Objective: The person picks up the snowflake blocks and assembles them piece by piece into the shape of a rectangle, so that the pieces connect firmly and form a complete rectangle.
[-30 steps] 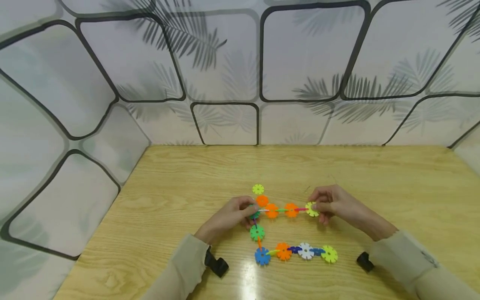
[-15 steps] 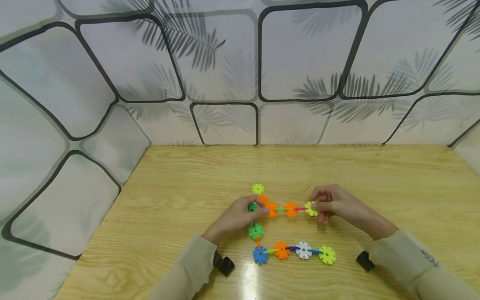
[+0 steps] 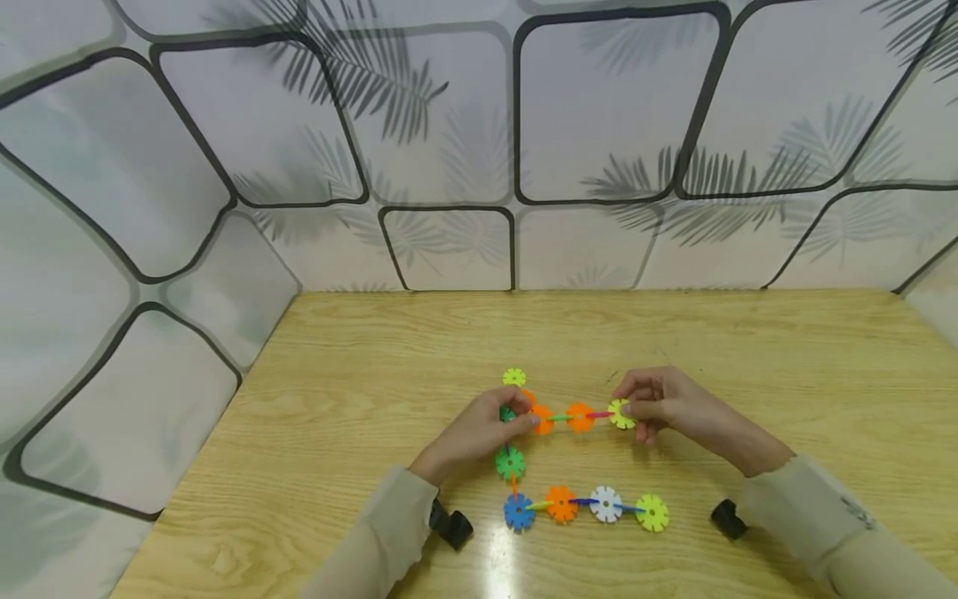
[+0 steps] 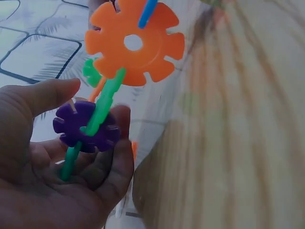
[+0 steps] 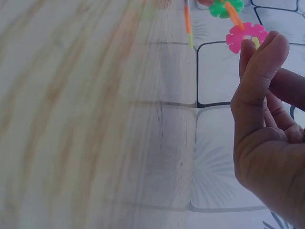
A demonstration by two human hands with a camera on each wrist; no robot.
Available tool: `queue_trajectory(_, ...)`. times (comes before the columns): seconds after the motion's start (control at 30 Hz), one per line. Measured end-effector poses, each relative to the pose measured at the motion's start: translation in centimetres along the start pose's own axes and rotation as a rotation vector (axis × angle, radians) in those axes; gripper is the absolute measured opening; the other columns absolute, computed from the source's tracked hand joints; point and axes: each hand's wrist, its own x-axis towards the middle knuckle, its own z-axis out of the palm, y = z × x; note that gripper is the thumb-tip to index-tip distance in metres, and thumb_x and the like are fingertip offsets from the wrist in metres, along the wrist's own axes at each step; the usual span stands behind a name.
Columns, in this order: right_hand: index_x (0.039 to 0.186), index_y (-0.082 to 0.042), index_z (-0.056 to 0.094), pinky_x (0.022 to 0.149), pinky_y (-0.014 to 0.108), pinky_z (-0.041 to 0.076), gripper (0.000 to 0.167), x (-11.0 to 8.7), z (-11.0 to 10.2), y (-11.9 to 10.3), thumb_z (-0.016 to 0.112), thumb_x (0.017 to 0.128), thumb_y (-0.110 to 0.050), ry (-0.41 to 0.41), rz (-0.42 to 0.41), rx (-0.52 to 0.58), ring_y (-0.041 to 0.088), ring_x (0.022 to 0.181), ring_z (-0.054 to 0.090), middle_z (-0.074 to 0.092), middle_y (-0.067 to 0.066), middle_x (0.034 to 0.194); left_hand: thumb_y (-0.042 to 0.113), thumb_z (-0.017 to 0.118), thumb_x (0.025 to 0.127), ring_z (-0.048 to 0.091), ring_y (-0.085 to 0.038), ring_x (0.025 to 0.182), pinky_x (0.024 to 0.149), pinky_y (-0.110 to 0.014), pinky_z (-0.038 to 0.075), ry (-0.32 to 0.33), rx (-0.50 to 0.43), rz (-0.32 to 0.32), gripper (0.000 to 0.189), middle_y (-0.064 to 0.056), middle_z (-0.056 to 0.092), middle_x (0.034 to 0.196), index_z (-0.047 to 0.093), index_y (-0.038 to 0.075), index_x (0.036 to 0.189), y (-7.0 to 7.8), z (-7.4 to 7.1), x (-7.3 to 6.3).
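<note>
Flower-shaped plastic discs with notched rims link into a chain. My left hand [image 3: 479,428] pinches the nearest orange disc [image 3: 542,421] on the upper branch, its thumb at the rim. A teal disc [image 3: 506,413] shows between its fingers. In the left wrist view, a purple disc [image 4: 76,121] and a dark green disc [image 4: 71,160] sit within the curled hand, below a big orange disc [image 4: 159,52]. My right hand [image 3: 669,408] pinches the yellow disc [image 3: 619,414] at the branch's far end. A pink disc [image 5: 246,36] shows beside its fingertips in the right wrist view.
The lower branch ends in a yellow disc [image 3: 653,513], with a blue disc [image 3: 519,512] at its corner. Another yellow disc [image 3: 514,377] tops the chain. Black wrist devices [image 3: 451,527] hang under both sleeves. A patterned wall [image 3: 591,249] borders the wooden table [image 3: 359,349].
My left hand has shifted right from the teal disc to the nearest orange disc. The chain has slid slightly left at the front. My right hand stays on the yellow disc.
</note>
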Motion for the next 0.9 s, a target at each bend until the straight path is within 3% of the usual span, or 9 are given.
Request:
queue_trajectory(0.23, 0.107, 0.010, 0.059, 0.055, 0.027, 0.056, 0.011, 0.0, 0.1, -0.1, 0.057, 0.101, 0.000, -0.005, -0.007, 0.009, 0.013, 0.061, 0.064, 0.066, 0.007, 0.077, 0.013, 0.068, 0.098, 0.062, -0.010, 0.058, 0.054, -0.021, 0.048, -0.068, -0.184, -0.012, 0.029, -0.011, 0.072, 0.079, 0.068, -0.004, 0.121, 0.0, 0.2, 0.8)
queue_trajectory(0.4, 0.107, 0.013, 0.057, 0.055, 0.027, 0.056, 0.014, 0.1, 0.4, -0.2, 0.057, 0.101, 0.001, 0.005, -0.016, 0.002, 0.012, 0.061, 0.064, 0.066, 0.007, 0.077, 0.010, 0.072, 0.096, 0.061, -0.009, 0.054, 0.051, -0.021, 0.048, -0.055, -0.257, -0.051, 0.026, -0.008, 0.073, 0.077, 0.071, -0.002, 0.118, -0.1, 0.4, 1.1)
queue_trajectory(0.63, 0.105, 0.018, 0.055, 0.054, 0.027, 0.056, 0.016, 0.3, 1.0, -0.1, 0.058, 0.100, 0.003, 0.017, -0.016, -0.028, 0.012, 0.059, 0.064, 0.065, 0.009, 0.075, 0.007, 0.072, 0.095, 0.041, -0.010, 0.047, 0.048, -0.022, 0.038, -0.044, -0.266, -0.044, 0.020, -0.006, 0.072, 0.075, 0.073, -0.002, 0.112, -0.6, 0.7, 1.2)
queue_trajectory(0.77, 0.104, 0.017, 0.055, 0.053, 0.028, 0.056, 0.012, 0.6, 1.2, -0.2, 0.057, 0.099, 0.006, 0.037, -0.008, -0.072, 0.012, 0.057, 0.063, 0.064, 0.015, 0.073, 0.007, 0.072, 0.095, 0.037, -0.010, 0.045, 0.047, -0.023, 0.035, -0.037, -0.276, -0.050, 0.018, -0.007, 0.075, 0.084, 0.074, -0.002, 0.111, -0.7, 0.7, 1.2)
queue_trajectory(0.9, 0.102, 0.014, 0.058, 0.052, 0.029, 0.056, 0.008, 0.7, 1.4, -0.3, 0.057, 0.098, 0.007, 0.060, 0.031, -0.107, 0.013, 0.056, 0.063, 0.064, 0.016, 0.074, 0.007, 0.071, 0.096, 0.035, -0.010, 0.044, 0.045, -0.022, 0.033, -0.041, -0.262, -0.041, 0.017, -0.007, 0.074, 0.078, 0.074, -0.002, 0.110, -0.6, 0.8, 1.2)
